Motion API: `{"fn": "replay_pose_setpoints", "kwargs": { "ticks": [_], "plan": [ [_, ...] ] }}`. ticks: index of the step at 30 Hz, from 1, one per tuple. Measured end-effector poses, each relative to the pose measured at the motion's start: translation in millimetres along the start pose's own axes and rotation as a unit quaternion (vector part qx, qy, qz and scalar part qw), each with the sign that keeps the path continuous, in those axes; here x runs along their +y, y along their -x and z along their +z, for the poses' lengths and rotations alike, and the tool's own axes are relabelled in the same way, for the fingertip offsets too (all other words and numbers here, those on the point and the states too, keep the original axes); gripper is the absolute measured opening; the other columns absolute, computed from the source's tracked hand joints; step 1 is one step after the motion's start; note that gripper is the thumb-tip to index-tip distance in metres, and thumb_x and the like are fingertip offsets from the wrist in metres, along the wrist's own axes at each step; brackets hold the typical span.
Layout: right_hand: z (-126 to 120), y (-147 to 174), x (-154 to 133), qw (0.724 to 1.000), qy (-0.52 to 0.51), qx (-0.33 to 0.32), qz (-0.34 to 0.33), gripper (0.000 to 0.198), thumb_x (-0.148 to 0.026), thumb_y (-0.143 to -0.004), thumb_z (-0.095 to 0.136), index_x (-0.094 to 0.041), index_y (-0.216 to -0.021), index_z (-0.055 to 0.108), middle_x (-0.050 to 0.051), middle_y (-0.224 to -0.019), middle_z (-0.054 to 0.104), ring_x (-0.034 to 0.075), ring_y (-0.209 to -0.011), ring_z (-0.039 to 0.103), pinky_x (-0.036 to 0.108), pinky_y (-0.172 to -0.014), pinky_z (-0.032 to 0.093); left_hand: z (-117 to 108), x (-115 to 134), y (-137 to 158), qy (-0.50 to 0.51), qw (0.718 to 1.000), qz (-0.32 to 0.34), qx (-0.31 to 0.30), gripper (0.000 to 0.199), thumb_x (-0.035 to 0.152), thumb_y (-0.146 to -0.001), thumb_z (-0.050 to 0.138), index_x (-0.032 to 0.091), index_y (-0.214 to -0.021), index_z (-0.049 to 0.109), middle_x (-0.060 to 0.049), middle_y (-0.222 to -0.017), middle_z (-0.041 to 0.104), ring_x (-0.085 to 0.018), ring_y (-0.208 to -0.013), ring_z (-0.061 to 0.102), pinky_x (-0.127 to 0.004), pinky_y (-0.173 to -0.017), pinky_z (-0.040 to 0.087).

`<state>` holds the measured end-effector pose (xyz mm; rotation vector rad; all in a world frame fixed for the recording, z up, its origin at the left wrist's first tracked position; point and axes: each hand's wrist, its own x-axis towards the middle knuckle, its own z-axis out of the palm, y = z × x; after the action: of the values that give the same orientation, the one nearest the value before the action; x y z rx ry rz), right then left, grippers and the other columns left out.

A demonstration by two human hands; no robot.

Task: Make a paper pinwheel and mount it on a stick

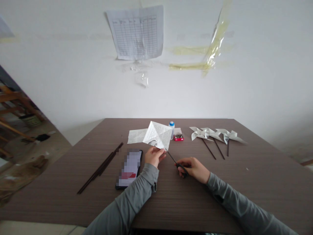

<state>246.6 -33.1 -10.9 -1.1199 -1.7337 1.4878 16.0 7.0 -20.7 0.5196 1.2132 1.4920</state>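
My left hand (pixel 154 157) pinches the lower edge of a square sheet of printed paper (pixel 158 134) and holds it up above the table. Crease lines cross the sheet from corner to corner. My right hand (pixel 193 168) is closed round the handles of a pair of dark scissors (pixel 173 159). The blades point up and left, and their tips meet the paper's lower corner close to my left fingers. Whether the blades are parted there is too small to tell.
Behind the sheet are more printed paper (pixel 136 136), a blue-capped bottle (pixel 171 125) and a red box of small pieces (pixel 178 137). Several paper pinwheels (pixel 212 133) on sticks lie right. Left are thin dark sticks (pixel 100 168) and a phone (pixel 129 168). A white wall stands behind the table.
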Motion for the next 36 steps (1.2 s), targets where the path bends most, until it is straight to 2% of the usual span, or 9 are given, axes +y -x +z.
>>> {"fn": "replay_pose_setpoints", "kwargs": {
  "ticks": [6, 12, 17, 22, 26, 30, 33, 36],
  "plan": [
    [0, 0, 1, 1.0, 0.003, 0.005, -0.005, 0.078, -0.093, -0.083, 0.105, -0.021, -0.11, 0.092, 0.007, -0.079, 0.084, 0.026, -0.071, 0.076, 0.044, -0.079, 0.072, 1, 2, 2, 0.002, 1.0, 0.004, -0.002, 0.055, 0.018, -0.067, 0.121, 0.023, -0.083, 0.069, 0.001, -0.08, 0.083, -0.023, -0.081, 0.091, -0.026, -0.07, 0.073],
    [-1, -2, 3, 1.0, 0.014, 0.001, -0.015, 0.081, -0.098, -0.085, 0.101, -0.022, -0.111, 0.092, 0.004, -0.078, 0.083, 0.023, -0.07, 0.074, 0.041, -0.076, 0.071, 2, 17, 13, 0.002, 1.0, -0.01, -0.019, 0.049, 0.009, -0.065, 0.117, 0.021, -0.081, 0.072, -0.001, -0.08, 0.085, -0.024, -0.082, 0.092, -0.025, -0.071, 0.073],
    [0, -1, 0, 0.999, 0.028, 0.007, -0.017, 0.078, -0.095, -0.087, 0.1, -0.021, -0.111, 0.092, 0.006, -0.078, 0.085, 0.026, -0.071, 0.077, 0.043, -0.079, 0.07, 2, 25, 19, 0.003, 1.0, -0.018, -0.02, 0.048, 0.006, -0.067, 0.115, 0.021, -0.081, 0.072, -0.001, -0.08, 0.084, -0.024, -0.083, 0.091, -0.027, -0.072, 0.074],
    [1, -1, 2, 0.999, 0.038, 0.007, -0.025, 0.075, -0.092, -0.09, 0.1, -0.021, -0.115, 0.094, 0.008, -0.082, 0.089, 0.028, -0.074, 0.082, 0.045, -0.083, 0.074, 0, 19, 14, 0.001, 1.0, -0.012, -0.022, 0.054, 0.011, -0.066, 0.12, 0.023, -0.086, 0.071, 0.0, -0.081, 0.083, -0.027, -0.084, 0.092, -0.032, -0.077, 0.077],
    [1, -2, 6, 0.998, 0.05, 0.009, -0.037, 0.072, -0.087, -0.094, 0.1, -0.02, -0.118, 0.094, 0.007, -0.082, 0.09, 0.026, -0.073, 0.083, 0.044, -0.084, 0.077, 1, 11, 7, -0.009, 1.0, -0.01, -0.02, 0.059, 0.022, -0.068, 0.123, 0.024, -0.09, 0.068, 0.0, -0.08, 0.083, -0.026, -0.079, 0.092, -0.031, -0.074, 0.075],
    [1, -2, 7, 0.997, 0.061, 0.014, -0.05, 0.067, -0.084, -0.097, 0.1, -0.021, -0.118, 0.095, 0.007, -0.082, 0.09, 0.026, -0.074, 0.084, 0.046, -0.087, 0.078, -2, 12, 4, -0.011, 1.0, -0.015, -0.021, 0.056, 0.019, -0.071, 0.122, 0.024, -0.089, 0.069, -0.001, -0.082, 0.084, -0.024, -0.075, 0.09, -0.026, -0.066, 0.071],
    [1, -3, 7, 0.996, 0.066, 0.017, -0.056, 0.066, -0.084, -0.097, 0.1, -0.021, -0.118, 0.095, 0.007, -0.082, 0.09, 0.027, -0.074, 0.085, 0.047, -0.088, 0.078, -7, 16, 5, -0.021, 0.998, -0.025, -0.059, 0.055, 0.017, -0.07, 0.122, 0.023, -0.089, 0.071, -0.003, -0.082, 0.085, -0.026, -0.079, 0.093, -0.029, -0.069, 0.074],
    [1, -3, 6, 0.995, 0.072, 0.02, -0.06, 0.066, -0.083, -0.097, 0.1, -0.021, -0.118, 0.096, 0.007, -0.082, 0.09, 0.027, -0.074, 0.085, 0.046, -0.087, 0.078, -10, 18, 6, -0.016, 0.998, -0.009, -0.067, 0.057, 0.019, -0.07, 0.125, 0.024, -0.093, 0.073, -0.003, -0.084, 0.087, -0.027, -0.08, 0.094, -0.031, -0.073, 0.076]
  ]
}}
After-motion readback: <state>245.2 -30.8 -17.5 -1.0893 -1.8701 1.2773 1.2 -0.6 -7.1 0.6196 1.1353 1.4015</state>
